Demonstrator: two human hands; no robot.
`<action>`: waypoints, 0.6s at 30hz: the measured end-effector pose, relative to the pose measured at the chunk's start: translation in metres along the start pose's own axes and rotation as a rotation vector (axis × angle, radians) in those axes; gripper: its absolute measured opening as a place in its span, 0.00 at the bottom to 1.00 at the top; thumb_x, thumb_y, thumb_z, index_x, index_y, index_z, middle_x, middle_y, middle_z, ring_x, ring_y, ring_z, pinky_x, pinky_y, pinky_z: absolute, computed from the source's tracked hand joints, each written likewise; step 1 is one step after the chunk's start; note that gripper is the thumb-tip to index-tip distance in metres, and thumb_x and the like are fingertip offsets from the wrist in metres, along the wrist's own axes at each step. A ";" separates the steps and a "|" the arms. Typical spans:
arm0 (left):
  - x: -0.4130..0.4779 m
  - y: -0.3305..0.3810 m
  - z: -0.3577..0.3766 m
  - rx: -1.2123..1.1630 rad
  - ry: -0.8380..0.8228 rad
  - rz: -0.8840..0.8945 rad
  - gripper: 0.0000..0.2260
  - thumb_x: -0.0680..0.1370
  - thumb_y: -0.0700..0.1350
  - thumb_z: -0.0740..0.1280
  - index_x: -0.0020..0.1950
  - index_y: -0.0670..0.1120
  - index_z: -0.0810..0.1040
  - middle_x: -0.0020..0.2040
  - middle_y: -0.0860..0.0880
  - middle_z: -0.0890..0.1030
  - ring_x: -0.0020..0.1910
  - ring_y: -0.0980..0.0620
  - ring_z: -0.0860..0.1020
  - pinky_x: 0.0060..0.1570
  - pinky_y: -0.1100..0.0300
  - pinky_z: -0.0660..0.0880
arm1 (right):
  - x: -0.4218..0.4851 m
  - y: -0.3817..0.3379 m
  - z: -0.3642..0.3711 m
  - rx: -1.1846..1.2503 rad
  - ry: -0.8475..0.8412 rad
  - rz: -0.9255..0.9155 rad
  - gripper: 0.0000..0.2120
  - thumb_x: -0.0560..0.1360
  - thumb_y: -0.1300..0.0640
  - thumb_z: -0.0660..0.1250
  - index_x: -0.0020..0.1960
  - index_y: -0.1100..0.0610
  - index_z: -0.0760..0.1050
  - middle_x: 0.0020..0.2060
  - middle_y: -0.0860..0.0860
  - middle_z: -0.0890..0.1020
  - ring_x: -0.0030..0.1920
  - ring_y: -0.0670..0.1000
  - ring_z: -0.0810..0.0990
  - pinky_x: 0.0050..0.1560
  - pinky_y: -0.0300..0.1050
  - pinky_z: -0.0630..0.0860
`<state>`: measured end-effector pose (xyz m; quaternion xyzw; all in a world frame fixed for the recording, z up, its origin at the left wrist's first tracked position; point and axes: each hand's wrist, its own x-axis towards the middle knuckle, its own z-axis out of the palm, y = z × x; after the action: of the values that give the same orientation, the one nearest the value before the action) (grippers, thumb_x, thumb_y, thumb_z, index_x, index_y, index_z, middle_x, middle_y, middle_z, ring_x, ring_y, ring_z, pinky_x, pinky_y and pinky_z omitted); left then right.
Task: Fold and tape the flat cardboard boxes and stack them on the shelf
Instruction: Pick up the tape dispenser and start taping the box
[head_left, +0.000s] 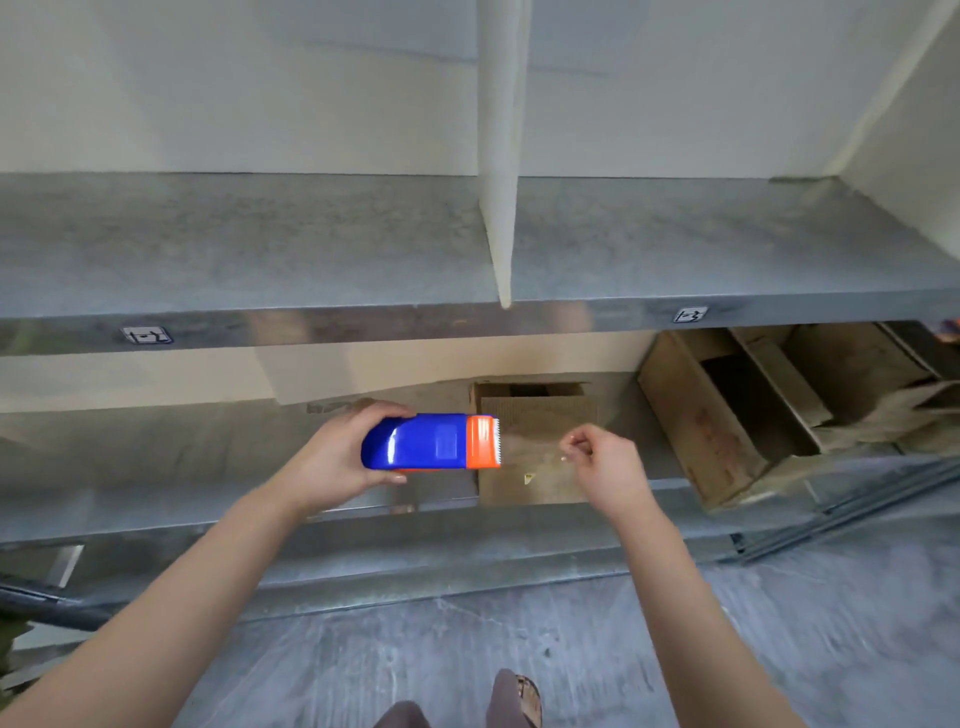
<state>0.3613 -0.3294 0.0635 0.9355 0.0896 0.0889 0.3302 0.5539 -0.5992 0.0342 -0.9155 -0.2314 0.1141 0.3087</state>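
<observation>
Head view, nearest first: one foot in a patterned sandal (522, 699) stood on grey concrete floor (779, 623) at the bottom edge. Both bare forearms reached forward from the lower corners.

Left hand (332, 457) gripped the blue tape dispenser (431, 441), fingers over the top and thumb underneath. The dispenser was held level in the air, its orange toothed end pointing right.

Right hand (605, 467) was raised just right of the dispenser, thumb and fingertips pinched together on the end of a faint strip of clear tape (530, 449). The strip ran from the teeth to the fingers and was hard to make out.

Lower shelf (156, 457) was metal, behind and below the hands. A small cardboard box (524, 491) sat on it directly behind the tape, with a dark opening at its far top. To the right on the same shelf a larger open box (711, 421) lay tilted, inside panels showing; more cardboard beyond it was blurred.

Upper shelf (260, 244) was galvanised metal with two small labels on its front lip, the left label (147, 335) and the right label (690, 315), text unreadable. A white upright divider (498, 156) split the upper shelf into two bays. A pale wall (208, 78) stood behind.
</observation>
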 end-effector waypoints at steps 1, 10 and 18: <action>0.005 0.002 -0.002 0.006 0.019 -0.014 0.33 0.63 0.44 0.82 0.65 0.51 0.74 0.59 0.58 0.75 0.58 0.60 0.73 0.57 0.77 0.62 | 0.006 0.011 -0.013 -0.004 0.010 0.021 0.04 0.77 0.58 0.67 0.49 0.56 0.80 0.43 0.50 0.83 0.45 0.50 0.79 0.44 0.38 0.68; 0.073 0.038 0.011 0.093 0.042 -0.105 0.31 0.67 0.47 0.80 0.67 0.54 0.73 0.59 0.59 0.73 0.57 0.60 0.70 0.56 0.69 0.64 | 0.082 0.053 -0.062 -0.002 -0.054 0.009 0.05 0.77 0.61 0.64 0.51 0.58 0.78 0.48 0.57 0.83 0.50 0.58 0.80 0.43 0.40 0.69; 0.110 0.041 0.024 0.171 -0.062 -0.216 0.18 0.69 0.60 0.74 0.55 0.65 0.72 0.48 0.66 0.79 0.46 0.65 0.78 0.48 0.58 0.79 | 0.113 0.061 -0.046 0.338 -0.209 0.191 0.06 0.80 0.62 0.61 0.45 0.55 0.72 0.42 0.53 0.79 0.38 0.50 0.84 0.46 0.52 0.83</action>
<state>0.4778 -0.3506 0.0832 0.9474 0.1869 0.0160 0.2593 0.6899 -0.6102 0.0252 -0.8517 -0.1519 0.2742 0.4199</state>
